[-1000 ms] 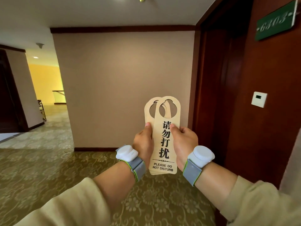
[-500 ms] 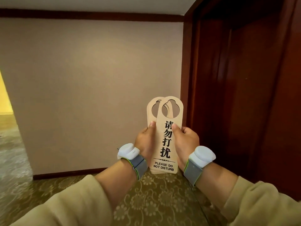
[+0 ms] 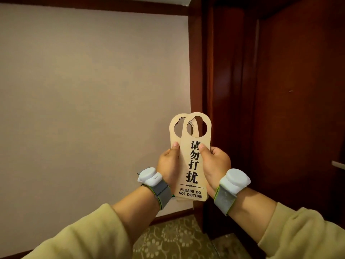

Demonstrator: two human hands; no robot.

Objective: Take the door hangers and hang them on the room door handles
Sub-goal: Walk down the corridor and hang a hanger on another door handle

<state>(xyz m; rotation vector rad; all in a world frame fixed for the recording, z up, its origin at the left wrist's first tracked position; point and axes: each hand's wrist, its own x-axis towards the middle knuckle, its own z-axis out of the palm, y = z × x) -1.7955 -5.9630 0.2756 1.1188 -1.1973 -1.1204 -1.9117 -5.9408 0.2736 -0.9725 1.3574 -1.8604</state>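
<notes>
two hands, the left hand (image 3: pixel 169 163) and right hand (image 3: pixel 214 163), pinch the door hangers (image 3: pixel 193 161) upright, and the view has swung toward the dark door (image 3: pixel 298 109) (its handle (image 3: pixel 338 164) now peeks in), so hanging comes next.

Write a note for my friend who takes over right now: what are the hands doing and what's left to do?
Left hand: gripping the back door hanger, thumb on its front.
Right hand: gripping the front door hanger, the one reading PLEASE DO NOT DISTURB.
The two hangers overlap, held upright in front of the dark wooden door. A bit of metal, probably the door handle, shows at the right edge.
Done: hangers picked up and carried to the door.
Left: separate one hanger, slip its hole over that handle, then take the other to another door.
</notes>
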